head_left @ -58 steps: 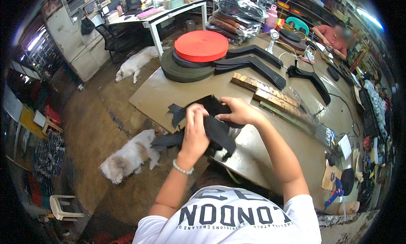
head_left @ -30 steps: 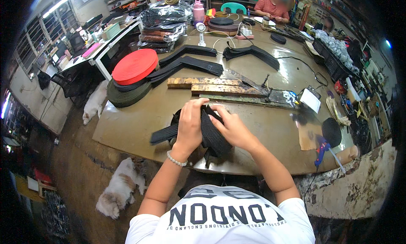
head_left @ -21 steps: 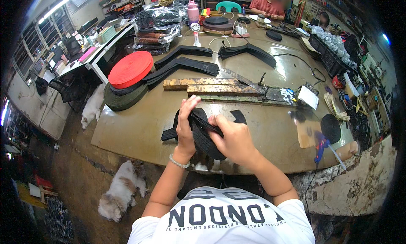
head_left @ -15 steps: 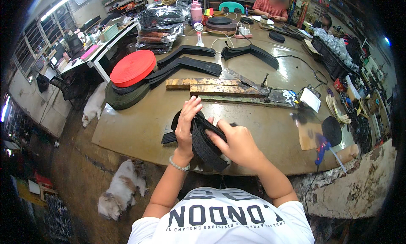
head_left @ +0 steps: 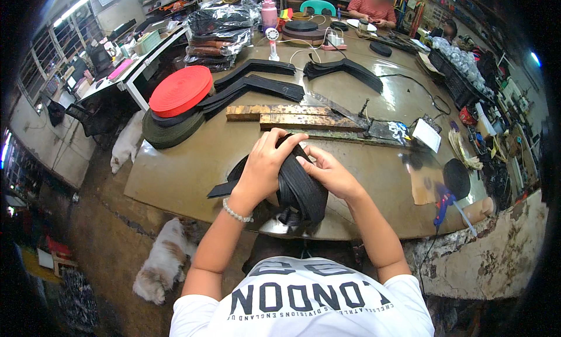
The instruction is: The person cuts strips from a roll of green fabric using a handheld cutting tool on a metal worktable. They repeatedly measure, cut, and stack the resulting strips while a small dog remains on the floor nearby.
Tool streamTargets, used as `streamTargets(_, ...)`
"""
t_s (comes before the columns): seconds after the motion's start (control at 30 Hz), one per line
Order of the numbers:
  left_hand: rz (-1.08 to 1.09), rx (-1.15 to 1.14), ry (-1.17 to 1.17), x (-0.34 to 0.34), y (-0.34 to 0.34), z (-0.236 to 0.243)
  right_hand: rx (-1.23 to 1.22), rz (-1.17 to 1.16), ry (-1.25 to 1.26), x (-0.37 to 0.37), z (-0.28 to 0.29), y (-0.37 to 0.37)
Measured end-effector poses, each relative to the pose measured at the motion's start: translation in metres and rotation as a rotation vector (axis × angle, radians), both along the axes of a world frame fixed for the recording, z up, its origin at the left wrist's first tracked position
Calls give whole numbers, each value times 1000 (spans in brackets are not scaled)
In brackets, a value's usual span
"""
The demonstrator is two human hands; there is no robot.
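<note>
Between my two hands is a thick bundle of black webbing strips point(head_left: 301, 188), bent over at the top, its ends hanging toward the table's near edge. My left hand point(head_left: 266, 164) wraps the bundle's left side and top, fingers curled over it. On the right side my right hand point(head_left: 330, 173) grips it, with the thumb pressed on the strips. Some black strip ends point(head_left: 222, 189) stick out to the left, under my left wrist. Beyond my hands lies a jig of worn wooden bars point(head_left: 310, 122) on a metal base.
Stacks of black strips point(head_left: 257, 88) lie farther back, beside a red webbing roll point(head_left: 181, 91) on darker rolls. At right are a blue glue gun point(head_left: 445, 204) and a black roll point(head_left: 456, 179). A dog point(head_left: 163, 261) lies on the floor at left. Another person point(head_left: 374, 9) sits across the table.
My left hand has turned from flat against the strips to curled over their top. The bundle has swung rightward and spread wider, and my right hand has shifted its hold along its side.
</note>
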State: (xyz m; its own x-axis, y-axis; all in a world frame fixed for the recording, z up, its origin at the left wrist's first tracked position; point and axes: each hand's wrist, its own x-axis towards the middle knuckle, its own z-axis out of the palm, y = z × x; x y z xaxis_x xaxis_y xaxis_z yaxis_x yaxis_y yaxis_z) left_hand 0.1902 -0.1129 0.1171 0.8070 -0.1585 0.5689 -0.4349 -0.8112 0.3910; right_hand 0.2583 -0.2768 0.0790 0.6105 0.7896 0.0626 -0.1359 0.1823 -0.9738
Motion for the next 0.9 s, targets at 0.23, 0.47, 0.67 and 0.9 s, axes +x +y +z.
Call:
streamTargets(0.23, 229, 428, 715, 24, 20, -12, -73, 227, 376, 6, -60, -28)
streamTargets(0.47, 285, 318, 893, 34, 20, -78, -955, 30, -57, 28, -34, -107)
streamTargets(0.67, 314, 316, 762, 27, 12, -91, -784, -590, -864, 17, -7, -65)
streamTargets(0.9, 297, 301, 716, 24, 16, -92, -794, 132, -914, 42, -29, 23)
